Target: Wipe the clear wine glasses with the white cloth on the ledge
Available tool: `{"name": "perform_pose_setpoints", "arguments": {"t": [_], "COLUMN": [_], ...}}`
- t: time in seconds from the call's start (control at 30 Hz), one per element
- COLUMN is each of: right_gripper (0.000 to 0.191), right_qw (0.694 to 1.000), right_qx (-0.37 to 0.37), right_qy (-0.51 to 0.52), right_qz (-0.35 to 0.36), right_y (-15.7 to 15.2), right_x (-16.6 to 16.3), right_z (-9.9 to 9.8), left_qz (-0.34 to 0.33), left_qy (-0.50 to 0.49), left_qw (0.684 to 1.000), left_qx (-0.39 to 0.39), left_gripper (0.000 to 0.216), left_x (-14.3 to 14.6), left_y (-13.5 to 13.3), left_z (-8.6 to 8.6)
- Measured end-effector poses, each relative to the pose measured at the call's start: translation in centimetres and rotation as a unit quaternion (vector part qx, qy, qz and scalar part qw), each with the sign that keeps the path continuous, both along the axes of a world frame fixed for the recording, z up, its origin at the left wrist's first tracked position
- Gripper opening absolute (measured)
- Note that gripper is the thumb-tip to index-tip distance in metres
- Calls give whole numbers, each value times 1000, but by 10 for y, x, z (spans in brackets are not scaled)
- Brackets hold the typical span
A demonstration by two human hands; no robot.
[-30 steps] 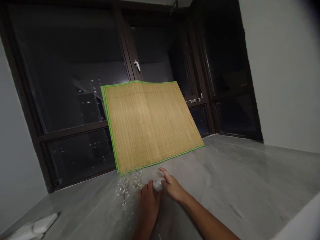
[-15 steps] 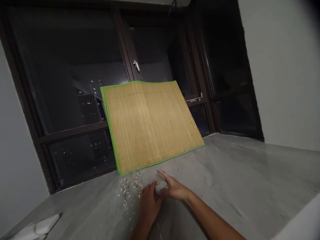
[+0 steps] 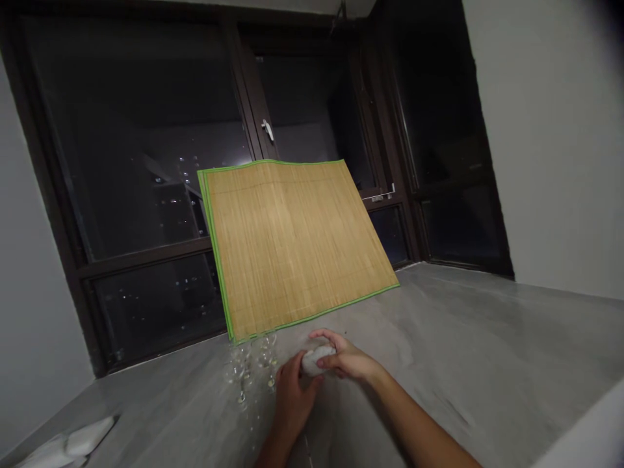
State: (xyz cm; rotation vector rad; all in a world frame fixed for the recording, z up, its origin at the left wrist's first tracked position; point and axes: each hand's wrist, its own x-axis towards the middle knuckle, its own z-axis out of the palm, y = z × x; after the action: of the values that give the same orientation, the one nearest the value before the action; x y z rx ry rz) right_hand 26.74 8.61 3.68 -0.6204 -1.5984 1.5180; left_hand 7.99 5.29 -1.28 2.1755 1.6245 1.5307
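My right hand (image 3: 348, 359) curls its fingers around a small white lump (image 3: 314, 359), perhaps a crumpled tissue or cloth, just above the grey stone sill (image 3: 463, 338). My left hand (image 3: 292, 395) rests beside it with fingertips touching the lump from below. Just left of both hands lies a scatter of small clear glassy bits or droplets (image 3: 251, 370) on the sill. A bamboo mat with a green border (image 3: 292, 247) leans upright against the dark window (image 3: 136, 162) right behind them.
White pale objects (image 3: 80, 439) lie at the sill's near left corner. A white window handle (image 3: 267, 129) sits on the dark frame above the mat. White walls close in both sides. Bare sill stretches to the right.
My right hand has closed further over the white lump and turned it, lifting slightly. The left hand stays beside it. The mat has not moved.
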Motion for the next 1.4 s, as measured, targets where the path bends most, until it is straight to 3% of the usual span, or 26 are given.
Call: {"name": "perform_pose_setpoints", "arguments": {"t": [0.53, 0.73, 1.23, 1.4], "right_gripper": [76, 76, 69, 81], "right_qw": [998, 993, 979, 981], "right_qx": [27, 62, 14, 80], "right_qy": [38, 63, 162, 108], "right_qz": [-30, -71, -126, -141], "right_y": [-4, -3, 0, 1], "right_x": [-3, -3, 5, -5], "right_z": [6, 9, 10, 6], "left_qz": [6, -16, -23, -10], "left_qy": [-18, -60, -88, -88], "left_qw": [1000, 998, 996, 996], "left_qx": [8, -4, -16, -26], "left_gripper": [53, 54, 56, 57], "left_x": [2, 4, 8, 9], "left_y": [3, 2, 2, 3], "left_z": [3, 6, 7, 4]}}
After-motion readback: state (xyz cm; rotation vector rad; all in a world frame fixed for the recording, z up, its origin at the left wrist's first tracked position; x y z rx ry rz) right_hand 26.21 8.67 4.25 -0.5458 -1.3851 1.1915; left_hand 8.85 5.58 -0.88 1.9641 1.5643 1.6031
